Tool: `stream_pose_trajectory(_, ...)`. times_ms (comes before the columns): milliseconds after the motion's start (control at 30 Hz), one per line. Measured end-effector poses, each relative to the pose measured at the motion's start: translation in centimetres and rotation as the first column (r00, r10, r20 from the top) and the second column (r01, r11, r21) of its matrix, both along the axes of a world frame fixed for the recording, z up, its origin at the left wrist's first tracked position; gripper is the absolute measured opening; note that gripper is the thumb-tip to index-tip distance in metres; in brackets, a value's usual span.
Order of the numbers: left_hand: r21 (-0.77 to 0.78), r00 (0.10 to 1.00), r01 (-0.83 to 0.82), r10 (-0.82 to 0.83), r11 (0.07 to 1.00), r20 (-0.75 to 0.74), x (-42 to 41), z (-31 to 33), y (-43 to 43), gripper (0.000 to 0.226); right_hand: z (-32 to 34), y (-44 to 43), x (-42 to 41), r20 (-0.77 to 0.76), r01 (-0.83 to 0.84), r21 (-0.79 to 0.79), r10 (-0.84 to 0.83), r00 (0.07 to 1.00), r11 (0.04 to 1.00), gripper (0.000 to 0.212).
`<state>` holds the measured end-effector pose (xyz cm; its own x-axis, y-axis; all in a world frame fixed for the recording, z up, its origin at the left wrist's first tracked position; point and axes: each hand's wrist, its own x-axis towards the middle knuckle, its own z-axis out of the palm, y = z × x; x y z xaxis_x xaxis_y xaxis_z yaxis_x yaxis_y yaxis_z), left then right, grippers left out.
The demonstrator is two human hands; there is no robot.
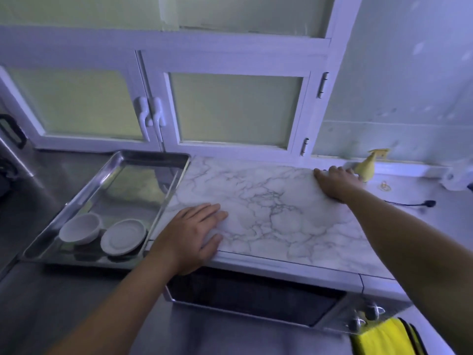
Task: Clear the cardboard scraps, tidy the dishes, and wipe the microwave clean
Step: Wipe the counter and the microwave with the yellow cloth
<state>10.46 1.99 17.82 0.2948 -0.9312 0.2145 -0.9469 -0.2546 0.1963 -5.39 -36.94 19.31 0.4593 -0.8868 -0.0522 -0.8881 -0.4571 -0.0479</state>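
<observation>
2 hands rest on the marbled top of the microwave [268, 206], which stands on the counter [51, 303] just right of a metal tray [133, 160]. The left hand [190, 235] is laid flat at the front left corner, fingers straight and close together. The right hand [335, 184] is laid at the rear right corner, fingers extended on the surface; its thumb is hidden. Nothing is held by either hand. 1 bowl [80, 228] and 1 plate [122, 235] lie at the near end of the tray. No cardboard scraps are visible.

Hazards, as judged from this position:

1. A yellow spray bottle [367, 167] stands just beside the right hand. It could be toppled if that hand is swept rightward.
2. The microwave could be pushed against the tray by leftward pressure, and the dishes could be jolted.
3. The yellow cloth [381, 336] lies near the front right corner and is not in hand. Wiping cannot be started until it is fetched.
4. If the marbled top is a loose covering, which cannot be told, it could be dragged or creased under uneven pressure.
</observation>
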Motion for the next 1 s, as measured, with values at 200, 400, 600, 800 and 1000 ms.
stream_pose_trajectory(200,0.001,0.996,0.087,-0.087,0.996,-0.006,3.9,0.4,-0.9,0.064,-0.6,1.6,-4.3,0.013,0.064,0.002,-0.064,0.998,0.998,0.080)
stream_pose_trajectory(400,-0.007,0.992,0.122,-0.122,0.993,0.024,7.7,0.4,-2.9,0.063,-0.6,3.8,-6.4,0.005,0.115,-0.014,-0.115,0.993,0.993,0.080)
stream_pose_trajectory(600,-0.017,0.998,0.066,-0.067,0.998,-0.014,11.9,0.2,-5.7,0.066,-1.1,6.3,-7.1,0.004,0.248,-0.051,-0.248,0.969,0.967,0.084)
stream_pose_trajectory(800,0.052,0.997,0.072,-0.073,0.996,0.022,16.6,-0.2,-10.8,0.070,-0.9,9.5,-10.3,-0.018,0.245,-0.007,-0.245,0.969,0.970,0.097)
stream_pose_trajectory(1000,0.135,0.993,0.119,-0.122,0.984,0.010,20.6,-0.6,-16.9,0.075,-2.5,14.0,-10.8,0.094,0.387,-0.082,-0.380,0.920,0.918,0.090)
